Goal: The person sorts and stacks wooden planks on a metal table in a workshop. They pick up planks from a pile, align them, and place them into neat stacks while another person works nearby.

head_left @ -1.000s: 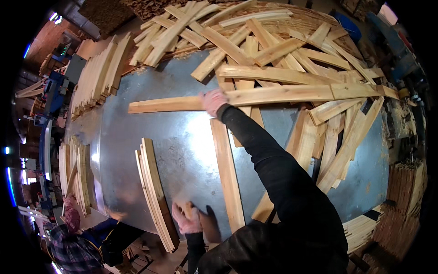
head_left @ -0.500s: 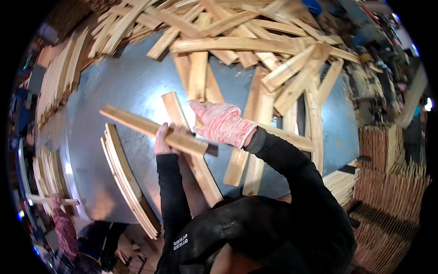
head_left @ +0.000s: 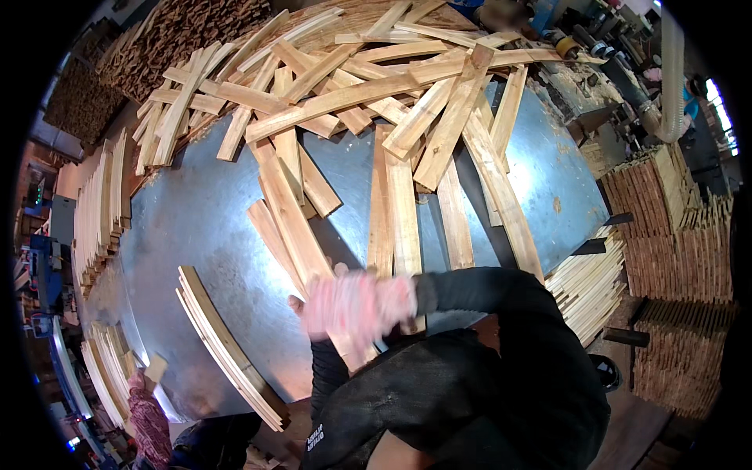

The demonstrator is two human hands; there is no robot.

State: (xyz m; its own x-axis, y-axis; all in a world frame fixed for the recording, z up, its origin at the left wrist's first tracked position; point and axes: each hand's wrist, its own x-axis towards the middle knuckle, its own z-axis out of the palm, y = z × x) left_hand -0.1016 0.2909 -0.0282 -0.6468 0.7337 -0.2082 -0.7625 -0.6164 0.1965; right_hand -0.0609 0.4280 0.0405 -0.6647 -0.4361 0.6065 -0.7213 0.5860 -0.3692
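Observation:
A long wooden board (head_left: 294, 207) slants from the pile toward my body. My left hand (head_left: 296, 305) is under its near end, mostly covered by the other hand; a thumb shows on one side and fingertips on the other, closed round the wood. Across the same end lies my right hand (head_left: 356, 309), in a pink and white knitted glove, its fingers smeared by motion. Another board (head_left: 270, 239) lies close along the left side. To the left, a small stack of curved boards (head_left: 223, 337) rests at the table edge.
A heap of loose boards (head_left: 337, 98) covers the far side of the metal table (head_left: 188, 227). Stacked boards (head_left: 666, 235) stand at the right, more (head_left: 102, 211) at the left. At lower left, another person's patterned sleeve (head_left: 149, 423) reaches toward a stack.
The board that lay crosswise in my left hand no longer shows there. My right hand has come back from the pile to over my left. The view has shifted.

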